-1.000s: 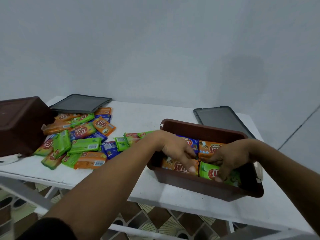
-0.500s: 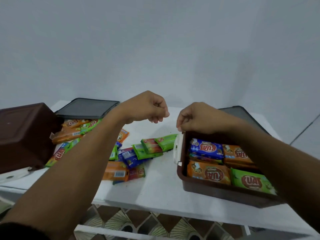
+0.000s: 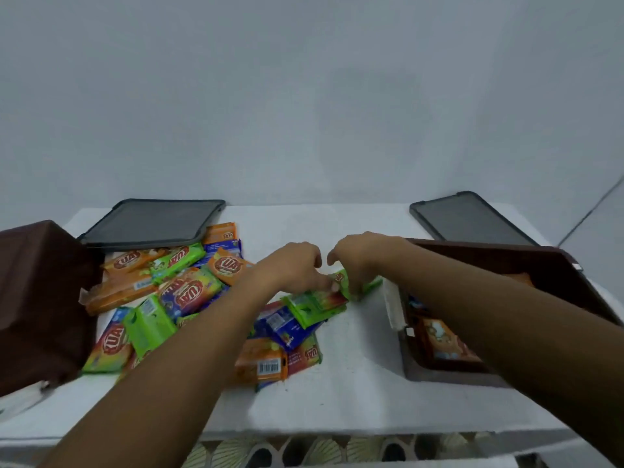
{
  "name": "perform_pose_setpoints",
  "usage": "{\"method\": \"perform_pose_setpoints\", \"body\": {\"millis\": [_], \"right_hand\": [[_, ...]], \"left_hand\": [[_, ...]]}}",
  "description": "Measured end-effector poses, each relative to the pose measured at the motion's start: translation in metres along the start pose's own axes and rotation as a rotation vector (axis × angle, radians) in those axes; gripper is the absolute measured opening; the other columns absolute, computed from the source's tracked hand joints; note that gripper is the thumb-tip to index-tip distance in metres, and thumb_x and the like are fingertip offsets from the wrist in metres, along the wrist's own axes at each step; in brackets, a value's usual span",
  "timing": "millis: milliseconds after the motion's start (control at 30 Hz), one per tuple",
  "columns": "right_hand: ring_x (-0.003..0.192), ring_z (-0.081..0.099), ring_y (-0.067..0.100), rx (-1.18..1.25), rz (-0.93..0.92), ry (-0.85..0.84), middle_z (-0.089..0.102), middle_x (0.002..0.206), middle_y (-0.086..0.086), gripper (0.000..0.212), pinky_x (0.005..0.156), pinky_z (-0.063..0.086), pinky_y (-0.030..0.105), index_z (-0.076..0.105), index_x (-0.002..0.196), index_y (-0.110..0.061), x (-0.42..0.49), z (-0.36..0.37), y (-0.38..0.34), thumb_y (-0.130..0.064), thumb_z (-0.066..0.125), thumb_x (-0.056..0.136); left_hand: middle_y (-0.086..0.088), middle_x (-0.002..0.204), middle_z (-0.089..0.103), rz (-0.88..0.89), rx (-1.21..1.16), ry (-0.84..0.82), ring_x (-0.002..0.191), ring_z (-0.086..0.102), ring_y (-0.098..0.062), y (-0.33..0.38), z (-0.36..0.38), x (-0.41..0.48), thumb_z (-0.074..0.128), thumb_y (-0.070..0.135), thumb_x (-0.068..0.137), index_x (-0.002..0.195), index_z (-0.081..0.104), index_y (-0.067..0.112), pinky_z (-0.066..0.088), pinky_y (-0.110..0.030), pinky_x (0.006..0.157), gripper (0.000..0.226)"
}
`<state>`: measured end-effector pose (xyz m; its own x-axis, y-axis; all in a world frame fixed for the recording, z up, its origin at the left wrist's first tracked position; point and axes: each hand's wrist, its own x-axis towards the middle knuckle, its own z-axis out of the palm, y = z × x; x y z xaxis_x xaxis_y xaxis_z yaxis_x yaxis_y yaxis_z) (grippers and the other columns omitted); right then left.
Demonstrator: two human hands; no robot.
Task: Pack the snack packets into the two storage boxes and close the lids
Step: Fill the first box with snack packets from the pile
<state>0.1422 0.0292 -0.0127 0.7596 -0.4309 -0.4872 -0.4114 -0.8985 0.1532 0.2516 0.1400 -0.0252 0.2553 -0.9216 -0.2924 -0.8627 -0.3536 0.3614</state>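
At the pile's right edge, both hands' fingers (image 3: 329, 284) pinch green packets (image 3: 315, 305).

Left of the left grip (image 3: 292, 266) packets (image 3: 175, 292) lie heaped on the tabletop (image 3: 354, 393); right of the right grip (image 3: 363, 256) stands a box (image 3: 445, 374), lids (image 3: 152, 221) behind.

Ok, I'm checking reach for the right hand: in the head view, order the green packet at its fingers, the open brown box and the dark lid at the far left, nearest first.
From the right hand:
1. Green snack packet, at its fingertips.
2. Open brown plastic box, just to its right.
3. Dark flat lid, far-left back of the table.
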Motion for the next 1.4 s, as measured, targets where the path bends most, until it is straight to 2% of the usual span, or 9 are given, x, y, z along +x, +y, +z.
{"method": "perform_pose_setpoints", "body": {"millis": [233,433,533,600,767,867,1033,1167,1400], "right_hand": [[0.093,0.058,0.021,-0.149,0.025,-0.047,0.059,0.116,0.004,0.077,0.071,0.046,0.034,0.053,0.125,-0.019,0.017,0.021,-0.009,-0.034,0.092,0.060],[0.090,0.060,0.024,-0.049,0.010,0.071,0.063,0.106,0.006,0.052,0.070,0.049,0.031,0.058,0.112,-0.013,0.018,0.013,-0.002,-0.033,0.083,0.072],[0.086,0.054,0.022,0.171,-0.004,0.153,0.058,0.092,0.001,0.035,0.060,0.043,0.029,0.052,0.097,-0.014,0.008,-0.003,0.012,-0.024,0.078,0.076],[0.089,0.057,0.022,0.368,0.001,0.236,0.061,0.095,0.000,0.030,0.070,0.049,0.033,0.056,0.101,-0.015,0.001,-0.012,0.026,-0.019,0.074,0.077],[0.075,0.065,0.018,0.902,0.013,0.384,0.069,0.084,0.005,0.023,0.060,0.053,0.024,0.065,0.094,-0.005,-0.026,-0.022,0.063,0.005,0.068,0.075],[0.078,0.071,0.023,1.127,0.020,0.397,0.071,0.087,0.013,0.025,0.069,0.062,0.031,0.065,0.095,0.000,-0.045,-0.023,0.089,0.015,0.067,0.075],[0.095,0.073,0.033,1.427,-0.003,0.391,0.072,0.104,0.020,0.027,0.085,0.060,0.047,0.064,0.105,-0.003,-0.079,-0.014,0.132,0.013,0.067,0.083],[0.097,0.073,0.032,1.603,-0.032,0.382,0.073,0.105,0.019,0.020,0.079,0.062,0.044,0.063,0.108,0.000,-0.118,-0.003,0.165,0.007,0.063,0.090],[0.092,0.074,0.032,1.853,0.051,0.342,0.073,0.107,0.024,0.029,0.067,0.063,0.038,0.057,0.119,0.011,-0.174,0.036,0.208,0.003,0.062,0.091]], "left_hand": [[-0.007,0.120,0.052,0.001,0.277,-0.046,0.119,0.044,-0.029,0.003,0.032,0.009,0.067,0.076,0.076,0.123,0.056,0.017,0.034,-0.050,0.096,0.077],[-0.004,0.085,0.063,-0.029,0.120,-0.026,0.081,0.059,-0.023,-0.009,0.017,0.014,0.074,0.058,0.076,0.079,0.057,0.016,0.039,-0.035,0.070,0.045],[-0.005,0.076,0.069,-0.033,0.018,-0.022,0.074,0.066,-0.023,-0.024,-0.005,0.013,0.077,0.056,0.071,0.079,0.071,0.011,0.045,-0.033,0.060,0.046],[-0.005,0.083,0.074,-0.034,-0.027,0.004,0.081,0.068,-0.022,-0.033,-0.020,0.009,0.078,0.056,0.070,0.087,0.077,0.011,0.053,-0.036,0.067,0.048],[0.006,0.097,0.071,0.016,-0.004,0.121,0.080,0.065,-0.010,-0.037,-0.051,-0.005,0.081,0.047,0.072,0.108,0.069,0.022,0.057,-0.035,0.074,0.046],[0.005,0.093,0.074,0.063,-0.065,0.181,0.068,0.068,-0.006,-0.022,-0.063,-0.014,0.082,0.040,0.074,0.111,0.070,0.023,0.058,-0.036,0.075,0.043],[0.003,0.092,0.075,0.124,-0.320,0.241,0.076,0.071,-0.019,0.024,-0.065,-0.027,0.070,0.025,0.090,0.110,0.072,0.022,0.060,-0.036,0.076,0.020],[-0.015,0.073,0.071,0.179,-0.717,0.315,0.064,0.067,-0.024,0.064,-0.051,-0.025,0.050,0.011,0.103,0.096,0.069,0.006,0.051,-0.034,0.054,0.020],[-0.016,0.084,0.073,0.096,-1.008,0.177,0.064,0.068,-0.026,0.122,-0.022,-0.011,0.073,0.019,0.091,0.103,0.064,0.002,0.044,-0.025,0.043,0.023]]}}
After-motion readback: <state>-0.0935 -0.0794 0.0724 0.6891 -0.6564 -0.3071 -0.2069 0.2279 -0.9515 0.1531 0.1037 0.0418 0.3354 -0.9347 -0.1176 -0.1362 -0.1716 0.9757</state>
